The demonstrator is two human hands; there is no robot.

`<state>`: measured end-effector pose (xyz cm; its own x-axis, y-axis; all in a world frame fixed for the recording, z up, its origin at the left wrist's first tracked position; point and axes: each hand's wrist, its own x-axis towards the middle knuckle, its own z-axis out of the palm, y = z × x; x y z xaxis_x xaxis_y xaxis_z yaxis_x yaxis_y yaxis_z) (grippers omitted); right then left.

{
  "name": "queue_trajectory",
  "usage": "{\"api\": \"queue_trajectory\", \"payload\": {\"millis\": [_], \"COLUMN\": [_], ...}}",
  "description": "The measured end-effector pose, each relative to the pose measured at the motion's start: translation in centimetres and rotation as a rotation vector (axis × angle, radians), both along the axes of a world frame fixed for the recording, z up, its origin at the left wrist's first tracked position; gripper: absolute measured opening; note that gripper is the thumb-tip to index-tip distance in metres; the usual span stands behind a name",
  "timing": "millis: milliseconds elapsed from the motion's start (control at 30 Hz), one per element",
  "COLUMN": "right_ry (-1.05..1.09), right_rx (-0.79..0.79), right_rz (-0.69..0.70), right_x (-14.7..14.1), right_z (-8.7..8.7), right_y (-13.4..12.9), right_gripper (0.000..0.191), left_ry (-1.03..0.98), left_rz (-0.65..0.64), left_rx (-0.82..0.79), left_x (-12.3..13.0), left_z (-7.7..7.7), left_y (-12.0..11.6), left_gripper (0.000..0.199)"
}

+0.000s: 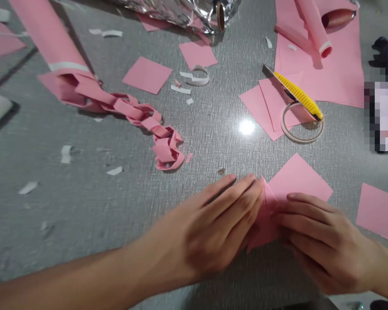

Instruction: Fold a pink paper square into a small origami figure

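Observation:
Between both hands is a folded piece of pink paper [265,226], its pointed fold standing up at the top. My left hand [223,224] is closed on its left side, fingers pressed together over the paper. My right hand [320,237] pinches the right side; its thumb is mostly hidden below. Just beyond the hands lies a flat pink paper square [299,178], partly covered by the right fingers. To the upper left stretches a chain of pink paper loops [142,116], its near end by the left fingers.
A yellow box cutter [297,94] lies across a tape roll [283,120] and pink sheets. At the back are a foil-wrapped roll [187,15] and a large pink paper roll [51,38]. White scraps [66,154] are scattered at left. Another pink piece [380,213] rests at right.

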<state>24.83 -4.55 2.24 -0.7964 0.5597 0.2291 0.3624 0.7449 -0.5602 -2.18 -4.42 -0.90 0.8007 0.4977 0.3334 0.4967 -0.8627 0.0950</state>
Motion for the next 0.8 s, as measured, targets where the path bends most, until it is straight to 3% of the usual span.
{"api": "queue_trajectory", "payload": {"millis": [400, 600, 800], "right_ry": [-0.006, -0.154, -0.267], "right_rx": [-0.006, -0.017, 0.118], "right_rz": [-0.019, -0.297, -0.365], "right_x": [0.0, -1.2, -2.7], "right_z": [0.1, 0.5, -0.3], "right_y": [0.0, 0.0, -0.2], "right_gripper": [0.020, 0.019, 0.027], "left_ry": [-0.017, -0.012, -0.059], "left_rz": [0.028, 0.066, 0.113], "left_rx": [-0.018, 0.077, 0.088], "left_x": [0.4, 1.0, 1.5], "left_z": [-0.4, -0.7, -0.4], "left_y": [0.1, -0.5, -0.6], "left_gripper": [0.044, 0.045, 0.045]}}
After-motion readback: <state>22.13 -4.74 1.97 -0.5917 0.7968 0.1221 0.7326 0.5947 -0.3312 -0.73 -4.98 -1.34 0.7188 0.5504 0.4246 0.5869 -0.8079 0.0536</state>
